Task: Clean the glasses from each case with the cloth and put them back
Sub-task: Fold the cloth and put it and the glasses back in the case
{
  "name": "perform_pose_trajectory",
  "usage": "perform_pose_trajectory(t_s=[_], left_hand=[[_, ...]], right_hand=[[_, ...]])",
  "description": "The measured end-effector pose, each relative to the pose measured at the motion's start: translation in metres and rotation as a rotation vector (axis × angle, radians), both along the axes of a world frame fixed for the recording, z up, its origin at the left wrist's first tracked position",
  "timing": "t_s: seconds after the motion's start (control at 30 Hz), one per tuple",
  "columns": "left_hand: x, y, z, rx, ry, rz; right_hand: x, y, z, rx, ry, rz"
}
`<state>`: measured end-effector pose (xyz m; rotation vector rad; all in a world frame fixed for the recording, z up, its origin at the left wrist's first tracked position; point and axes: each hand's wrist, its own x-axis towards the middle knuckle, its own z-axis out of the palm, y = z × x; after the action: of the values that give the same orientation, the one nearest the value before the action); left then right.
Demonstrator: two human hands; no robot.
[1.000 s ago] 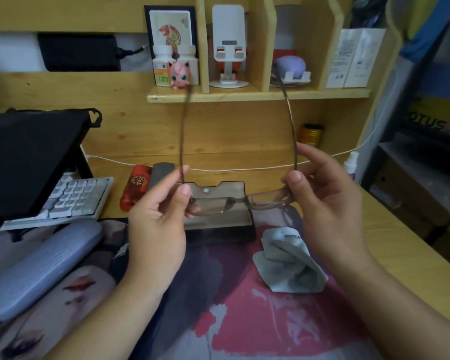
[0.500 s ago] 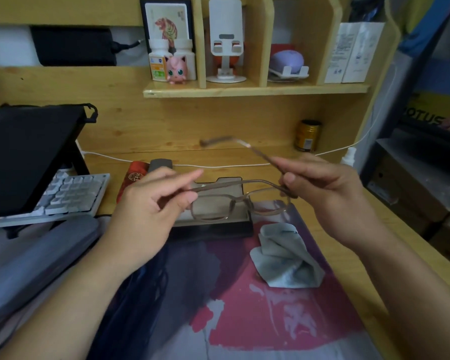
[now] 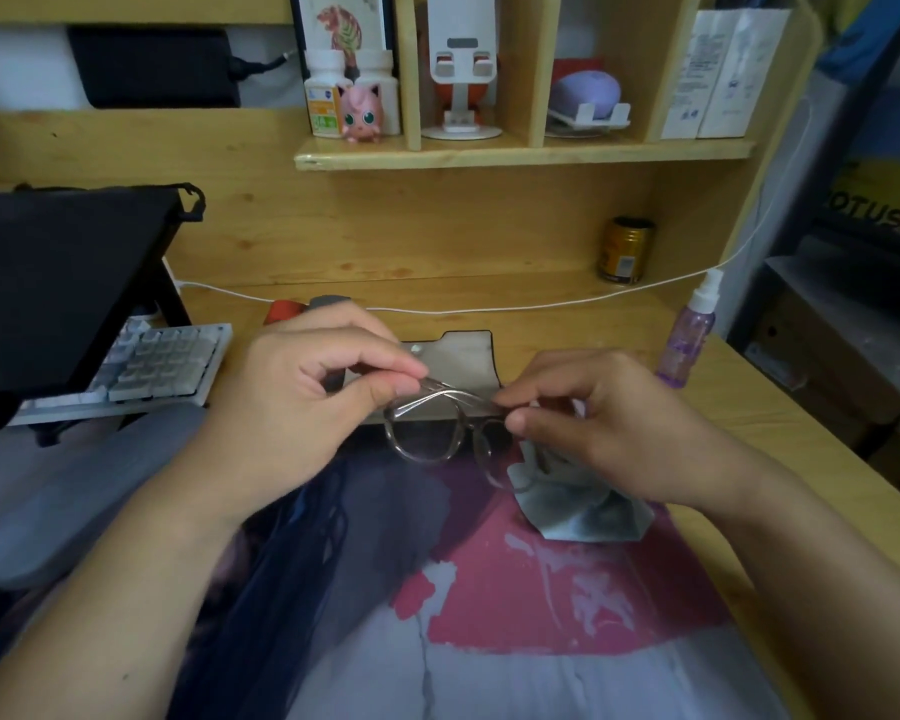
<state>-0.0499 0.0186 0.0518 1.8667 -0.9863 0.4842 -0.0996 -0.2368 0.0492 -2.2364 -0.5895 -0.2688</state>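
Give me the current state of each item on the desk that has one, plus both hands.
glasses: temples folded, held above the desk
left hand: pinches the folded temples
right hand: pinches the frame
open case: flap open, empty
cloth: crumpled on the mat, untouched
grey case: closed
spray bottle: upright, capped

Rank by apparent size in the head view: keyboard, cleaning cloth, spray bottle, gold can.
1. keyboard
2. cleaning cloth, partly hidden by the right hand
3. spray bottle
4. gold can, farther back, so unsure
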Motion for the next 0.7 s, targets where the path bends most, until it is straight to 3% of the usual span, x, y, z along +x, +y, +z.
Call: perform_pose_trajectory(t_s=[0.1,0.23,0.37,0.47,0.57,0.63,0.7], left_hand=[[0.008,0.017,0.004,-0.070,0.104,-0.076],[0.031,0.032,-0.011,-0.314,0.214,0.186],[0.037,0.027,-0.026,-0.232,0.212,0.324],[0.038,0.022,-0.030,-0.150,0.216,0.312],[0.038,0.016,-0.035,-0.071,0.209,0.312],[0.036,0.013,-0.037,-0.005,0.175,0.306],[0.034,0.009,-0.037,0.034,0.156,0.277]], right_hand=[[-0.009,0.017,0.000,-0.047,-0.057,0.047],[-0.037,0.058,-0.016,-0.625,-0.448,0.125],[-0.062,0.081,-0.036,-0.878,-0.573,0.088],[-0.068,0.076,-0.042,-0.867,-0.658,0.023],[-0.074,0.064,-0.032,-0.601,-0.685,0.026],[-0.067,0.047,-0.025,-0.469,-0.651,-0.124],[-0.053,0.026,-0.019,-0.430,-0.467,-0.363]])
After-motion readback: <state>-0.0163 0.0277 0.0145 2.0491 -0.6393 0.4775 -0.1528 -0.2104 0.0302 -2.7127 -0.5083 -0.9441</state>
